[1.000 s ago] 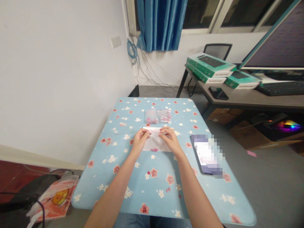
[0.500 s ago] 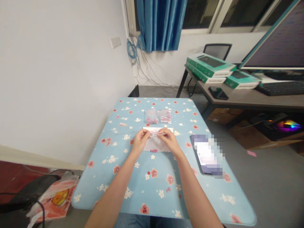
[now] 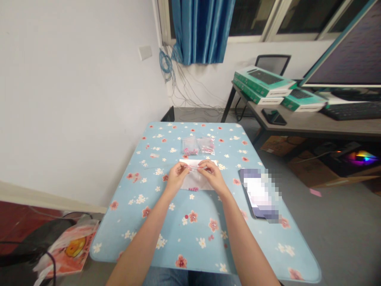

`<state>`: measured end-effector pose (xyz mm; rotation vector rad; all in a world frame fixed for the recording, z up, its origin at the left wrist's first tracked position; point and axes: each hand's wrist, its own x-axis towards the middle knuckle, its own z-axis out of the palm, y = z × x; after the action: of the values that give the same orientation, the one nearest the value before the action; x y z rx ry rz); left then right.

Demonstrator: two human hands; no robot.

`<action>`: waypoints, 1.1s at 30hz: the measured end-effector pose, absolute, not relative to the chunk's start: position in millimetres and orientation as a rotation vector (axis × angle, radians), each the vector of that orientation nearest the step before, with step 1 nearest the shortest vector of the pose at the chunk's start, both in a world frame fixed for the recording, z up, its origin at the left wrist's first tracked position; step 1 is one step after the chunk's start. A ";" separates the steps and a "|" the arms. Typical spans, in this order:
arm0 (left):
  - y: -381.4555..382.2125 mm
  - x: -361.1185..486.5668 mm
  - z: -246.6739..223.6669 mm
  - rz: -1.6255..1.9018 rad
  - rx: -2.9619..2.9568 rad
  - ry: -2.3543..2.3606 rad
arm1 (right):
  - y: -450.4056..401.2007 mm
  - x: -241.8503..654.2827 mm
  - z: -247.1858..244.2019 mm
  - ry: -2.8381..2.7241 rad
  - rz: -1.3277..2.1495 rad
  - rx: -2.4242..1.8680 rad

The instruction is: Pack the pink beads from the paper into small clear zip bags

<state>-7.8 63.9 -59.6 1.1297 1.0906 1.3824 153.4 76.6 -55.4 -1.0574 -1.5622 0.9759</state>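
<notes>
Both hands pinch the top edge of a small clear zip bag (image 3: 199,179), which has a reddish line along its mouth. My left hand (image 3: 177,174) grips the left end of that edge, fingers closed. The right end is pinched by my right hand (image 3: 212,173). Small pink pieces (image 3: 193,189) lie at the bottom of the bag, too small to name. Behind the hands a white sheet (image 3: 193,162) shows, partly covered by them. Farther back lie two more clear bags, a left one (image 3: 189,146) and a right one (image 3: 206,145), with pink pieces inside.
A phone (image 3: 257,194), partly blurred out, rests on the flowered blue table (image 3: 166,246) to the right. Beyond stands a desk (image 3: 309,126) with green boxes (image 3: 264,81), a dark phone (image 3: 274,116) and a keyboard (image 3: 354,110). A plastic carrier bag (image 3: 70,250) is at lower left.
My left hand has shifted very slightly to the right along the bag's edge. The pink pieces at the bottom moved a little with the bag; everything else looks the same.
</notes>
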 end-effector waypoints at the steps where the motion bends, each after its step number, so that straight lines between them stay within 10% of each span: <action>1: 63.9 -7.9 -60.4 1.375 1.141 1.087 | 76.2 153.1 -54.9 -1.561 0.973 -1.056; 33: 58.3 -6.4 -57.6 1.296 1.411 1.088 | 71.4 145.9 -48.8 -1.651 0.885 -1.018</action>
<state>-6.4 58.3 -57.6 1.4113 1.0883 1.2963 145.9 71.4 -48.8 -1.0181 -1.6510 0.8848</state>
